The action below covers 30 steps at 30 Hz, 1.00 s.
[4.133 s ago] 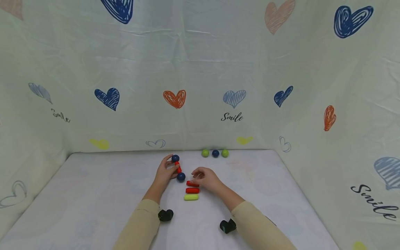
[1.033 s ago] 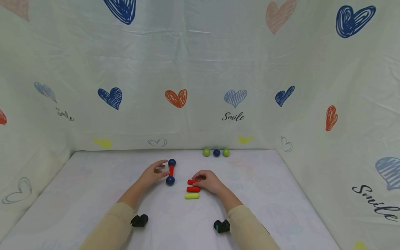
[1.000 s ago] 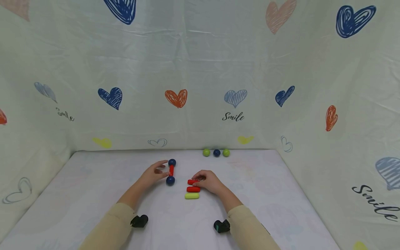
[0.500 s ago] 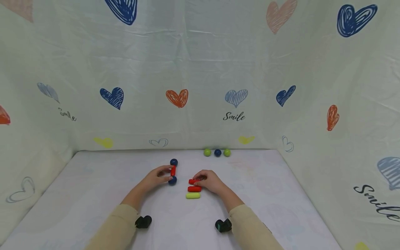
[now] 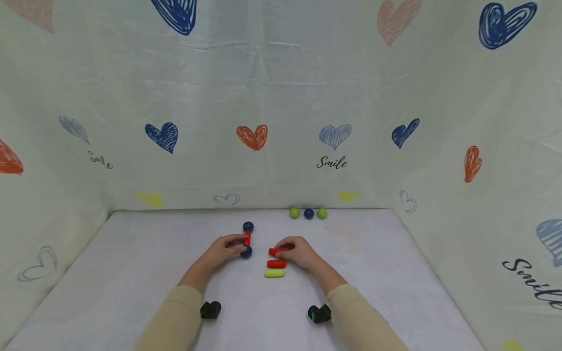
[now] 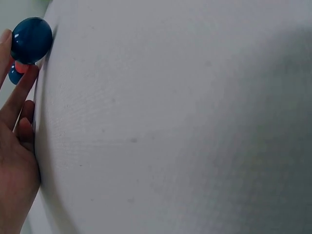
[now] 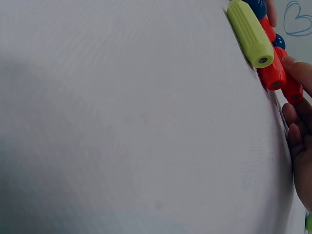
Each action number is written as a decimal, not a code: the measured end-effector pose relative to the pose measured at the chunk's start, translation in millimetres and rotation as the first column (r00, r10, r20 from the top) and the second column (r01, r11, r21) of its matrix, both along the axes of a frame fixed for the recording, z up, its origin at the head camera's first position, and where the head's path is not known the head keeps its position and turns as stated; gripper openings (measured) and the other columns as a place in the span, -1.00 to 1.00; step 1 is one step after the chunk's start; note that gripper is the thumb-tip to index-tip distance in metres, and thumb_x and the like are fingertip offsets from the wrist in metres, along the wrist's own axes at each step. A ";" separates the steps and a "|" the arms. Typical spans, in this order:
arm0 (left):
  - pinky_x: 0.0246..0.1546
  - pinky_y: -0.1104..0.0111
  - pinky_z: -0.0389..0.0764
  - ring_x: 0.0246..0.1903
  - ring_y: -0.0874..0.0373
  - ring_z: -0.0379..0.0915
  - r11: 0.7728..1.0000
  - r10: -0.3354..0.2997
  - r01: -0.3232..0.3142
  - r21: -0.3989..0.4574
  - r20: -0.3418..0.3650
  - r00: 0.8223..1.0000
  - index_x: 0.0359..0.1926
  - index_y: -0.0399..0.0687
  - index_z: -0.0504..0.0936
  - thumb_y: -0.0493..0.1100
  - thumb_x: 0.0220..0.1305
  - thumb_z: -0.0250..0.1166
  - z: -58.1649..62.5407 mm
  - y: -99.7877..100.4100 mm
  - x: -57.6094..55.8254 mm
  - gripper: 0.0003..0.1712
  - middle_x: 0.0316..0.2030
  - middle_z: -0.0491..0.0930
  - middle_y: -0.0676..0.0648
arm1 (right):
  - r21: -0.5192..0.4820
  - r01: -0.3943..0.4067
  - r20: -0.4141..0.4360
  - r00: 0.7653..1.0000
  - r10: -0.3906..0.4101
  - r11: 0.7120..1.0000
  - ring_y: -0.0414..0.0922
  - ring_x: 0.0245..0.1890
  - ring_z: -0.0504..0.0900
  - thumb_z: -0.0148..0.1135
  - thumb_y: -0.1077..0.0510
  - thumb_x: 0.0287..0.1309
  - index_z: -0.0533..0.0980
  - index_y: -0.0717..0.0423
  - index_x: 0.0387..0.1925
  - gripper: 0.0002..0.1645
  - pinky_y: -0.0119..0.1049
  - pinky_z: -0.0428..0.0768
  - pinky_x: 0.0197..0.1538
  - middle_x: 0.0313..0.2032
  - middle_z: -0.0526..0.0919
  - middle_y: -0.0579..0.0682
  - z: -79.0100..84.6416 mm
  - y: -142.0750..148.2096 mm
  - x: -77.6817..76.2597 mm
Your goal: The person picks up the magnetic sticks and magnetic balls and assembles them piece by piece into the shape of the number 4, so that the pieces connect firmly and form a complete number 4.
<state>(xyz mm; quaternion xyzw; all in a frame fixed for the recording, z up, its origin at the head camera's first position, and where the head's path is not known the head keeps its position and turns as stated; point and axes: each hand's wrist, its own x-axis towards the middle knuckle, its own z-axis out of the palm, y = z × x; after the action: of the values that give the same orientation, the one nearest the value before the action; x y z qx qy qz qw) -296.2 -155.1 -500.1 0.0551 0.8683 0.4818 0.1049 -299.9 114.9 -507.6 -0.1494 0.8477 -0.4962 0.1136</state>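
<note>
A red rod [image 5: 247,239] joins two blue balls, the far ball [image 5: 248,226] and the near ball [image 5: 246,252]. My left hand [image 5: 224,251] holds this piece from the left, thumb at the near ball and forefinger across the rod. In the left wrist view, the near ball [image 6: 31,40] hides most of the rod. My right hand [image 5: 298,251] pinches a second red rod [image 5: 272,251] between thumb and fingers. Closer to me lie another red rod [image 5: 276,264] and a yellow-green rod [image 5: 274,274]. Grey discs show in the rod ends in the right wrist view.
At the table's back edge sit a green ball [image 5: 294,213], a blue ball [image 5: 309,213] and another green ball [image 5: 322,213] in a row. A white cloth backdrop [image 5: 285,175] printed with hearts rises behind the white table [image 5: 145,253].
My left hand first shifted left with the joined piece, loosened its fingers, then closed in on it again. My right hand now grips the far red rod, which has moved slightly away from the middle one.
</note>
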 end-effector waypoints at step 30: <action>0.19 -0.03 0.38 0.11 -0.06 0.43 0.999 0.021 -0.020 -0.027 0.012 1.000 0.04 0.03 0.70 -0.08 0.25 0.36 -1.5 -1.9 3.1 -0.67 0.05 0.60 -0.09 | -0.087 -0.015 0.034 0.999 0.018 0.996 -0.11 -0.29 0.55 0.42 0.21 0.08 0.70 0.02 -0.23 -0.82 -0.31 0.59 -0.21 -0.24 0.62 -0.09 3.4 -34.7 -6.1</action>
<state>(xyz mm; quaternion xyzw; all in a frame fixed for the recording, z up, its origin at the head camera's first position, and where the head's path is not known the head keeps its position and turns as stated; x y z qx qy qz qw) -293.1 -157.0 -501.6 0.0417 0.8746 0.4713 0.1062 -306.1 80.2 -504.2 -0.1526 0.8221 -0.5340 0.1256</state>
